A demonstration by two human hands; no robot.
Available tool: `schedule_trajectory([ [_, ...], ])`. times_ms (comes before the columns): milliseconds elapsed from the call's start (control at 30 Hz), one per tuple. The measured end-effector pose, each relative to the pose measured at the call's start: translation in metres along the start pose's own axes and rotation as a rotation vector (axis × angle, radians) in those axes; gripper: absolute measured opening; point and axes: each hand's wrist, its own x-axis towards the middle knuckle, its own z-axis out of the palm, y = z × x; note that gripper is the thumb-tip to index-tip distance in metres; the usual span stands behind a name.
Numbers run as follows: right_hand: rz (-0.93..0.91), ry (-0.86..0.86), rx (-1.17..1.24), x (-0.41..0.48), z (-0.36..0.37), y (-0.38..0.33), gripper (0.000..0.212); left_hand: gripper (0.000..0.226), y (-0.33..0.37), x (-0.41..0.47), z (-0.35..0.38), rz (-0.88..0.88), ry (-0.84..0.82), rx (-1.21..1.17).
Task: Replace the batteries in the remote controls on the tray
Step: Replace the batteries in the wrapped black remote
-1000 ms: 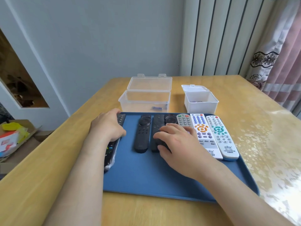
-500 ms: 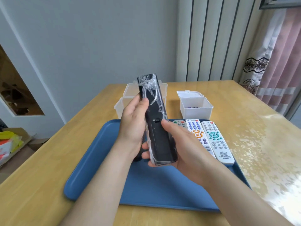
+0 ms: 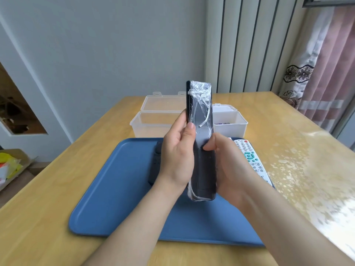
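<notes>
A long black remote wrapped in clear plastic film (image 3: 201, 120) is held upright above the blue tray (image 3: 115, 189), its back facing me. My left hand (image 3: 177, 156) grips its left edge, thumb on the back. My right hand (image 3: 228, 167) grips the right side, thumb pressed on the battery cover near the middle. On the tray, a black remote (image 3: 156, 164) shows left of my left hand and a white remote with teal buttons (image 3: 253, 162) lies at the right; others are hidden behind my hands.
A clear plastic box with open lid (image 3: 153, 120) and a smaller white box (image 3: 230, 121) holding small items stand behind the tray on the wooden table (image 3: 48, 198). A cardboard box (image 3: 11, 166) sits on the floor at left. Curtains hang at right.
My left hand lifted the film-wrapped black remote off the tray's left edge; both hands now hold it upright, back toward me, and it has straightened from a tilt.
</notes>
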Motion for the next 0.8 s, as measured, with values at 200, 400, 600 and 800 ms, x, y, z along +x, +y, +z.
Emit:
schedule_trajectory([
  [200, 0.087, -0.157, 0.018, -0.004, -0.003, -0.007, 0.033, 0.034, -0.007, -0.004, 0.002, 0.200, 0.058, 0.329],
  [400, 0.148, -0.329, 0.029, -0.003, -0.004, -0.007, 0.039, 0.034, -0.013, 0.006, -0.011, 0.059, 0.175, 0.251],
  [600, 0.116, -0.262, 0.110, 0.003, 0.001, 0.003, 0.043, 0.021, -0.007, 0.011, -0.018, 0.240, 0.262, 0.646],
  [800, -0.047, -0.103, 0.121, 0.005, -0.013, -0.012, 0.031, 0.030, -0.003, 0.010, -0.025, 0.423, -0.097, 0.946],
])
